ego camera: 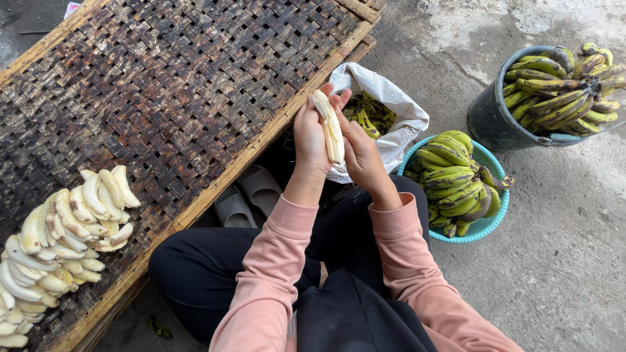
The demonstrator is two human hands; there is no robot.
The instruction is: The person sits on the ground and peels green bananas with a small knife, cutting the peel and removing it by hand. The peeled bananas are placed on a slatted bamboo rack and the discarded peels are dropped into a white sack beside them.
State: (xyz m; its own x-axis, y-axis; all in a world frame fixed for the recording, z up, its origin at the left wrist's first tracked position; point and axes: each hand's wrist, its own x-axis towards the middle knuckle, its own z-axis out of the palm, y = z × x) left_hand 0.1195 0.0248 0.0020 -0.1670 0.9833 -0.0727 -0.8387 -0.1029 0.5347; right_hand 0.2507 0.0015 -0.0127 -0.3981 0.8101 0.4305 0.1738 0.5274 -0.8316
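A broad woven bamboo tray (176, 91) fills the left side, carrying a heap of peeled bananas (62, 241) at its near left corner. On the concrete floor to the right stand a dark bucket (486, 117) and a turquoise basket (486, 225), both full of green bananas, with a white sack (391, 107) of peels just beyond the hands. Between both hands, held upright with its long axis pointing away from the person, is one peeled banana (331, 130): the left hand (310, 140) grasps it from the left, the right hand (360, 156) closes against its right side. No labels or signs show.
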